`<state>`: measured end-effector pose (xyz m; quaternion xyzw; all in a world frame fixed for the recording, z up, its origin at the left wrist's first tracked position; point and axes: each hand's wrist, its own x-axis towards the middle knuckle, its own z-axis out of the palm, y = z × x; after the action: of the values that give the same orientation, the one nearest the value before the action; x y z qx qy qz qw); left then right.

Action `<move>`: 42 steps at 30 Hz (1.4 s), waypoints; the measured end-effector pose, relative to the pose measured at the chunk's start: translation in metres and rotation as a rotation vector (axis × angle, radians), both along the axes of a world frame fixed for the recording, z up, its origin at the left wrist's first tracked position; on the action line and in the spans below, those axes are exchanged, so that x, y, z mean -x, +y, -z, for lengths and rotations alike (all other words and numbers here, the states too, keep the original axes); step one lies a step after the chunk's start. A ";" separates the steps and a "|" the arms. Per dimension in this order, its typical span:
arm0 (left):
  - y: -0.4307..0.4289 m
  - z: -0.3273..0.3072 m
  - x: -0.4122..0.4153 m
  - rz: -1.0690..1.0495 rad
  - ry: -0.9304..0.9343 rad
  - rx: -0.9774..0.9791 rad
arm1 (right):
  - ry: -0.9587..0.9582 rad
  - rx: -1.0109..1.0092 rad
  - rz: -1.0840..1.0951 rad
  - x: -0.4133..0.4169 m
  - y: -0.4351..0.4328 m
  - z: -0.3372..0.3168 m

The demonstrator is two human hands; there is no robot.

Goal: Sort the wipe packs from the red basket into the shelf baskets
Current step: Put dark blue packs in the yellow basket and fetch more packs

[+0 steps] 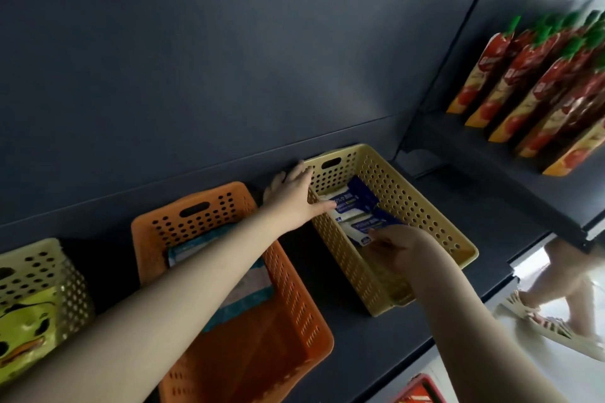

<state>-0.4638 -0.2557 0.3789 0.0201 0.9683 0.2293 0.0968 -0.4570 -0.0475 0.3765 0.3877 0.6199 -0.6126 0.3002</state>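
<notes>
Right hand (396, 249) pinches the near edge of a blue-and-white soft wipe pack (370, 228), grip closed on it, down inside the yellow perforated plastic basket (422, 190) on the dark shelf (366, 340). Left hand (291, 196) clasps that basket's left wall (thumb inside, fingers outside). A second matching pack (355, 198) lies just behind.

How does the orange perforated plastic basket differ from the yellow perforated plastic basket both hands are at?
The orange perforated plastic basket holds teal-edged pale packs; the yellow perforated plastic basket holds blue-and-white wipe packs. No hand touches the orange one; the left hand grips the yellow one's wall and the right hand pinches the nearer pack inside it. Both stand on the dark shelf and have slot handles.
</notes>
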 end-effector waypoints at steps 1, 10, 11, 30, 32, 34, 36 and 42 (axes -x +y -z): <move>0.000 0.001 0.001 -0.004 0.004 0.023 | -0.026 -0.030 -0.020 0.005 0.000 0.006; -0.004 -0.004 0.005 0.017 -0.040 0.057 | -0.021 -0.285 -0.166 0.031 -0.006 0.045; -0.004 -0.004 0.005 0.018 -0.041 0.056 | -0.031 -0.286 -0.160 0.033 -0.003 0.050; -0.015 -0.025 -0.001 0.139 -0.007 0.086 | 0.269 -0.414 -0.183 0.007 0.008 -0.011; -0.022 -0.041 -0.009 0.143 0.062 0.049 | 0.439 -0.502 -0.272 -0.012 0.007 -0.047; -0.027 -0.061 -0.026 0.169 0.145 0.017 | 0.640 -0.698 -0.406 -0.036 0.007 -0.080; -0.033 -0.079 -0.053 0.195 0.225 0.006 | 0.852 -0.838 -0.472 -0.070 0.009 -0.105; -0.051 -0.085 -0.192 0.165 0.499 -0.250 | 1.216 -0.872 -0.302 -0.234 -0.008 -0.123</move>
<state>-0.2721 -0.3062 0.4638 0.1665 0.9216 0.3260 -0.1292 -0.2225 -0.0554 0.4993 -0.0232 0.9082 -0.3702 -0.1938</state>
